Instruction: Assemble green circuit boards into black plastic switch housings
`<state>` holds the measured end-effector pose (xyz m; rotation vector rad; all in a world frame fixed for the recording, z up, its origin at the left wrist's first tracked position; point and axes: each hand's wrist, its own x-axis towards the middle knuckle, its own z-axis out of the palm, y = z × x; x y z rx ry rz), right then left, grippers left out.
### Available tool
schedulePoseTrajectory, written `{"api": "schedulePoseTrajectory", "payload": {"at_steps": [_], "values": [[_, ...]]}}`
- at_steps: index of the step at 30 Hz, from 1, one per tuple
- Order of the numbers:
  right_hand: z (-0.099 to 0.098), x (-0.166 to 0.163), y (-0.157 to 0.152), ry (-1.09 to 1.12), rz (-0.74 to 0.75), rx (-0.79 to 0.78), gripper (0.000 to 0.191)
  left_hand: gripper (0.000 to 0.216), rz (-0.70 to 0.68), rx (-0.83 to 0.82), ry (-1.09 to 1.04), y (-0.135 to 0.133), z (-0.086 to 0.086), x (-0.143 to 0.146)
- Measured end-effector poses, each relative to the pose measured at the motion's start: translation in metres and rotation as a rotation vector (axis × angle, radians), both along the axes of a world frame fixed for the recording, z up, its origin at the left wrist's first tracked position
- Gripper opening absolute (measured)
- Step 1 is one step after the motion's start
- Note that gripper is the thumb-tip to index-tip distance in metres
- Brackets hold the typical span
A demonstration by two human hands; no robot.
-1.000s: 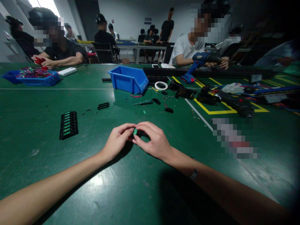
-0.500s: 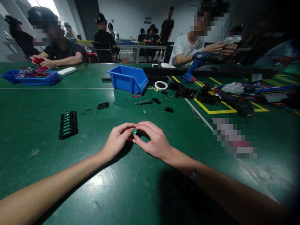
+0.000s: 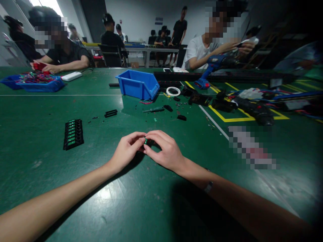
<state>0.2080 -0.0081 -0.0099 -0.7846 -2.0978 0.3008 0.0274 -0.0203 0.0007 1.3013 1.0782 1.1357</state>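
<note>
My left hand (image 3: pixel 128 149) and my right hand (image 3: pixel 165 149) meet above the table, fingertips closed on a small green circuit board (image 3: pixel 145 141). Only a sliver of the board shows between the thumbs and fingers. Something dark sits behind it inside my right hand's curl, too hidden to name. Left of my hands lies a black frame (image 3: pixel 66 143) with a column of several green boards in it. Two narrow black frames (image 3: pixel 111 113) rest beyond my left hand. A screwdriver (image 3: pixel 157 109) lies beyond both hands.
A blue bin (image 3: pixel 133 85) stands past the screwdriver. Right of it are a white ring (image 3: pixel 173 91), a blue drill (image 3: pixel 208 72), a dark drill (image 3: pixel 261 112) and cables. Blue trays (image 3: pixel 42 85) of wires lie far left. People sit across the green table (image 3: pixel 101 215).
The small green board has turned slightly between my fingers, and less of its face shows. My left thumb covers more of it. Both arms stay in place.
</note>
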Motion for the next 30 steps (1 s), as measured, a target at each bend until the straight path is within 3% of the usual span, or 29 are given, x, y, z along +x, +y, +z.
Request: {"api": "schedulePoseTrajectory", "payload": {"at_steps": [30], "values": [[0.0001, -0.0007, 0.0009, -0.027, 0.013, 0.024, 0.020, 0.036, 0.006, 0.033, 0.061, 0.0012, -0.0054, -0.0024]]}}
